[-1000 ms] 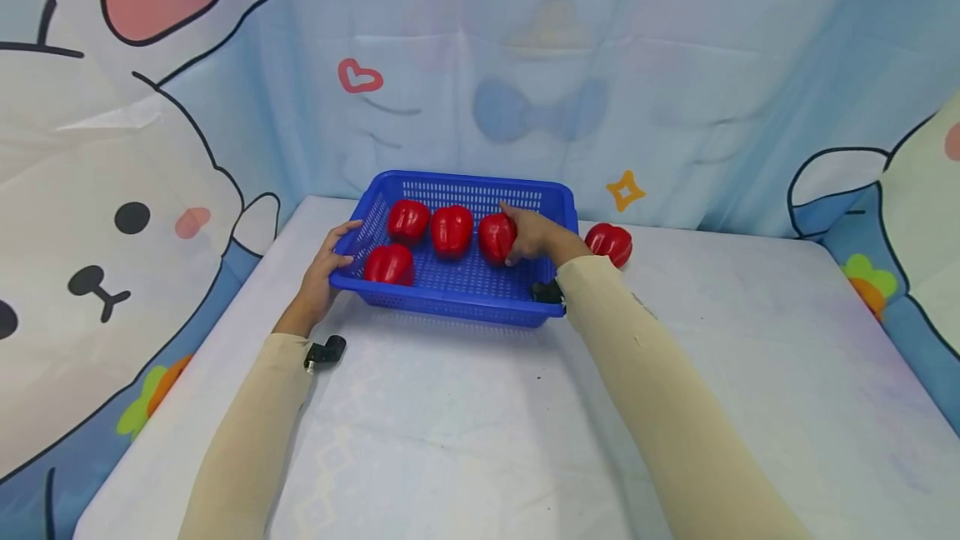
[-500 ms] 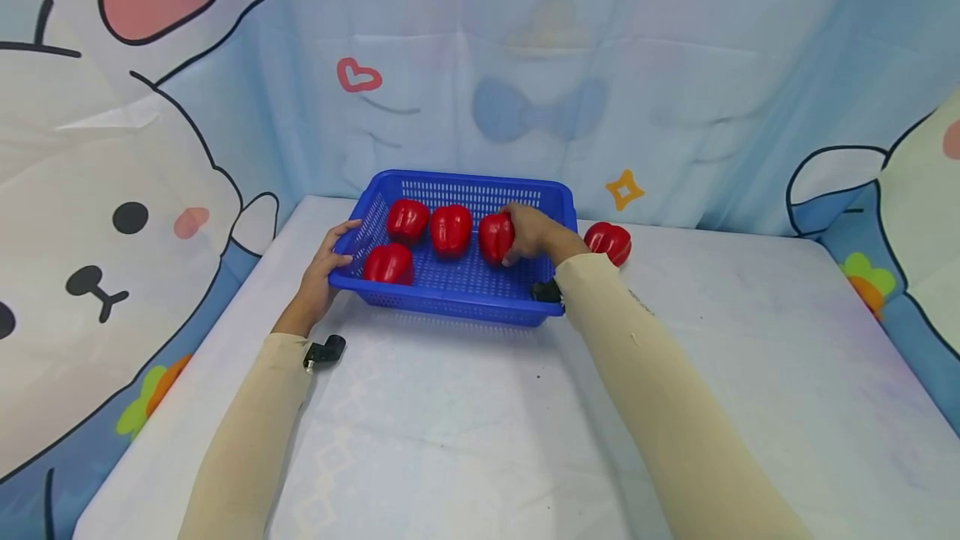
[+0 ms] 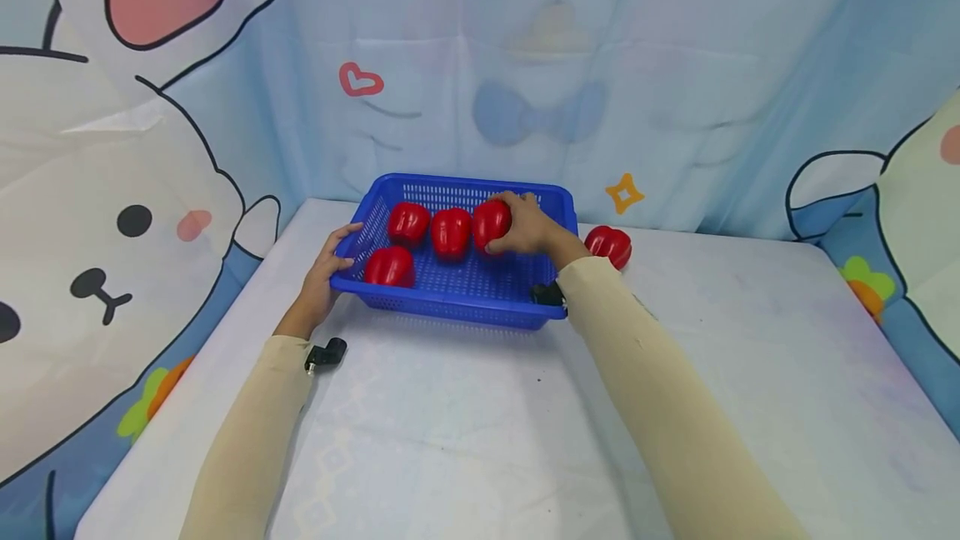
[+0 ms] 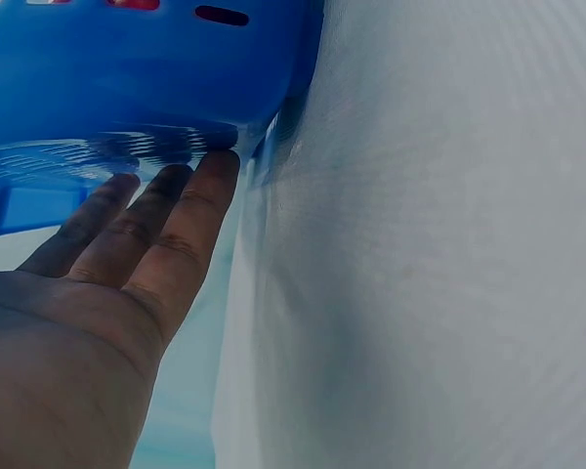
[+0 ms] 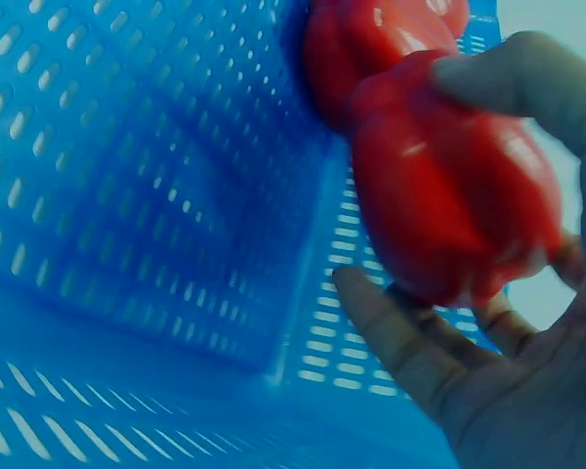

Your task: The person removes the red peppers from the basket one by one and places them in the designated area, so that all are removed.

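In the head view a blue perforated plastic basket [image 3: 450,300] stands at the back of the table. My right hand [image 3: 529,227] grips a glossy red bell pepper [image 3: 491,226] inside its right half, thumb on one side and fingers on the other. The right wrist view shows this pepper overlapping another red bell pepper [image 5: 371,34]. Three more red bell peppers in the basket are the middle one [image 3: 451,233], the back left one [image 3: 408,224] and the front left one [image 3: 389,266]. At the basket's left end, my left hand [image 3: 321,277] touches it, fingers [image 4: 171,249] nearly straight against its outer wall.
One more red bell pepper [image 3: 608,246] lies on the white-covered table [image 3: 450,440], just right of the basket and partly behind my right forearm. A cartoon-printed blue curtain [image 3: 675,90] hangs close behind the basket and along both sides.
My right hand has raised the gripped pepper and shifted it slightly back and left, toward the middle one. The left hand and the basket stay in place.
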Tool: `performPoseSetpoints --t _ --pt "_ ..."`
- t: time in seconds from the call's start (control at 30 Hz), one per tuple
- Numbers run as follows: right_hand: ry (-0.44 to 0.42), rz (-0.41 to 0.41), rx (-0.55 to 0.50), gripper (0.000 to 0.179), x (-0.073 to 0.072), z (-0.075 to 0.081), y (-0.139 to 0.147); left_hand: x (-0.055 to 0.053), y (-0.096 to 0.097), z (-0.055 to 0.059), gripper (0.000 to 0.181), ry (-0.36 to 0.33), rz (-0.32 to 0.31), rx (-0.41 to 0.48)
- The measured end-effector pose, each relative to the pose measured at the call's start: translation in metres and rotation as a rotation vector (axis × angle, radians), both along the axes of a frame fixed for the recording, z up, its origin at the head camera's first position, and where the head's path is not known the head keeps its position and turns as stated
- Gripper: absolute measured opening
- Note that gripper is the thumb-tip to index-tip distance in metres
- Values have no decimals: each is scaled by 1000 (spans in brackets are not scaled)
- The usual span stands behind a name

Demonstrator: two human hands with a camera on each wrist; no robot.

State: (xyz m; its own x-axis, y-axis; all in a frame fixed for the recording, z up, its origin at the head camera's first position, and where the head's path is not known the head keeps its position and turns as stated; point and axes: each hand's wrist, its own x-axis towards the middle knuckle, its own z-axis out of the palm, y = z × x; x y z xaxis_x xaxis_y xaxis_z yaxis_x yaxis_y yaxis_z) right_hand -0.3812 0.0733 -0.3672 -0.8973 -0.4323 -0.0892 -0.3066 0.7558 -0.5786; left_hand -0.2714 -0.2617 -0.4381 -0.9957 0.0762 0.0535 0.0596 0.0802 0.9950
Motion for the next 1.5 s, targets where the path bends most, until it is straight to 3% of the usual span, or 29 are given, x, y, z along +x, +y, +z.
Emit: performPoseSetpoints --t 0.2,0.5,0.63,0.77,1.13,1.3,1.5 --pt "21 32 -164 91 8 13 -3 0 2 0 64 8 -7 5" --pt "60 57 -301 85 21 37 15 -1 4 2 64 12 -22 28" --pt "93 6 -325 87 28 45 31 -1 4 2 64 9 -22 25" --pt "165 -119 -292 89 37 47 51 -1 3 2 64 10 -25 27" --pt "313 -380 -412 93 49 24 133 3 0 1 64 10 -10 23" --pt "291 -457 -370 97 56 6 174 5 0 1 64 15 -17 31" --pt "185 -490 -276 100 63 -19 210 4 2 2 63 21 -28 47"
